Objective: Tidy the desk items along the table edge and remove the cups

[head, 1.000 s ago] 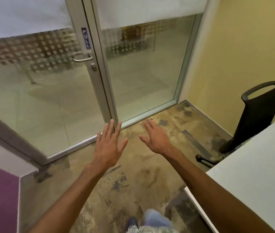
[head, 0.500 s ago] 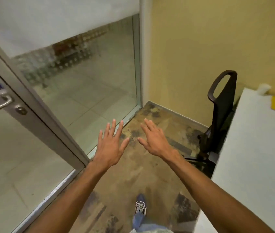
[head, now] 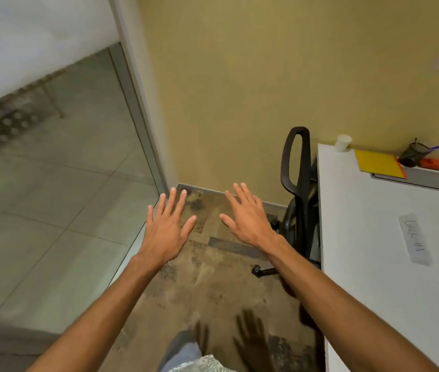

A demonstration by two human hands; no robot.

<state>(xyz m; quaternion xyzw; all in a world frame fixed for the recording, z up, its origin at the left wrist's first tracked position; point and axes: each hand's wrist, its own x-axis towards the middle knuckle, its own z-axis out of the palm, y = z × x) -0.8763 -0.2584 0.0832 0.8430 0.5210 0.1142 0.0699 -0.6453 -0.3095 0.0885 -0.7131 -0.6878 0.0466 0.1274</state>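
Observation:
My left hand (head: pixel 168 226) and my right hand (head: pixel 247 217) are held out flat over the floor, fingers spread, holding nothing. To the right stands a white table (head: pixel 374 251). At its far corner a white paper cup (head: pixel 343 142) stands against the wall. Beside it lie a yellow folder (head: pixel 378 163), a dark mesh pen holder (head: pixel 411 154) with pens, an orange object (head: pixel 434 163) and a grey laptop-like slab (head: pixel 425 181). A taped paper label (head: pixel 414 238) sits mid-table. Both hands are well left of the table.
A black office chair (head: pixel 297 189) stands between my right hand and the table's left edge. A glass wall (head: pixel 51 183) fills the left side and a yellow wall (head: pixel 266 76) is ahead. Worn brown floor (head: pixel 213 285) lies below my arms.
The view has swung right: the glass door has left the frame, and the table with the cup, folder and pen holder has come into sight. Both hands stay spread and empty.

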